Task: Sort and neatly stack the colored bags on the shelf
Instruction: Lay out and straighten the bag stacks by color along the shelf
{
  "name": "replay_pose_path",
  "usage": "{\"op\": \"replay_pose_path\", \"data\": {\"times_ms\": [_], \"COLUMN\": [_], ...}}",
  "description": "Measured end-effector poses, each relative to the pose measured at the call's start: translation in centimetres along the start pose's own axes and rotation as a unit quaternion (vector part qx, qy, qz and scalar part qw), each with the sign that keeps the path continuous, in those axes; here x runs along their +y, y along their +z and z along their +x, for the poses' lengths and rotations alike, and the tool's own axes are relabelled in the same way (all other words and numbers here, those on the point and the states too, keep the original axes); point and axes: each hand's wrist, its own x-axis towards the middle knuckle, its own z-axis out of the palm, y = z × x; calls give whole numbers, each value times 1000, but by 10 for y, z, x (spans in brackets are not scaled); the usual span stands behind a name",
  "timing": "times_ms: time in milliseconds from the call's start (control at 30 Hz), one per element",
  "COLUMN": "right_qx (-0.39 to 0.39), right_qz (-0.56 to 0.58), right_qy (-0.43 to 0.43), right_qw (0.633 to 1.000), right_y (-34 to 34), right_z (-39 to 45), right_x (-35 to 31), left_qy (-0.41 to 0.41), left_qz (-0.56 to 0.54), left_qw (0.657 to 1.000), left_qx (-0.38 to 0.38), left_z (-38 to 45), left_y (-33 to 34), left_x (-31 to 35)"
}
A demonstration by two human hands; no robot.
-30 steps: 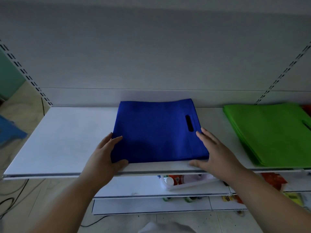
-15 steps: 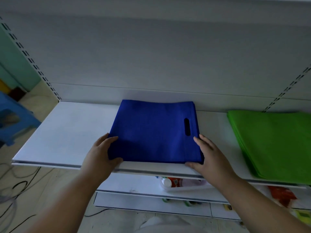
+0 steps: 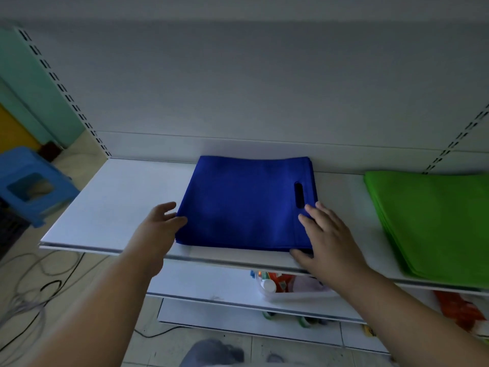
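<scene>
Left hand (image 3: 158, 229) open with fingers touching the left edge of the blue bag stack (image 3: 246, 202), right hand (image 3: 325, 239) open and flat on its near right corner, stack mid-shelf (image 3: 111, 202) against the back panel, green bag stack (image 3: 434, 221) apart to the right

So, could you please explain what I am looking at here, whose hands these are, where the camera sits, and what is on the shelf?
There is no machine: a person wears a camera on the head, looking forward and down at both bare hands. The white shelf carries a stack of blue bags, with a stack of green bags to its right. The left hand presses against the blue stack's left edge and the right hand lies on its front right corner, as if squaring it up. Neither hand lifts anything. A blue stool stands on the floor at left.
</scene>
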Motion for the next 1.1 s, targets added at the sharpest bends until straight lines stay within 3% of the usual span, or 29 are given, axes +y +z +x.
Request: {"op": "replay_pose_path", "data": {"times_ms": [233,500,667,900,1100], "right_qx": [-18,-6,36,58,27], "right_qz": [-114,-32,-37,-37,30], "right_qy": [25,-12,67,218,186], "right_qw": [993,999,996,973,982], "right_y": [-10,-2,18,11,-6], "right_z": [13,44,54,3,1], "right_x": [-36,-121,-134,-73,-52], "left_qy": [-51,-59,-58,-8,101], "left_qz": [22,16,-33,142,299], "left_qw": [998,990,985,979,944], "left_qx": [-40,-130,-157,-149,-101], "left_z": [12,24,32,31,26], "left_y": [-11,-4,-12,-14,-10], "left_x": [13,32,33,11,4]}}
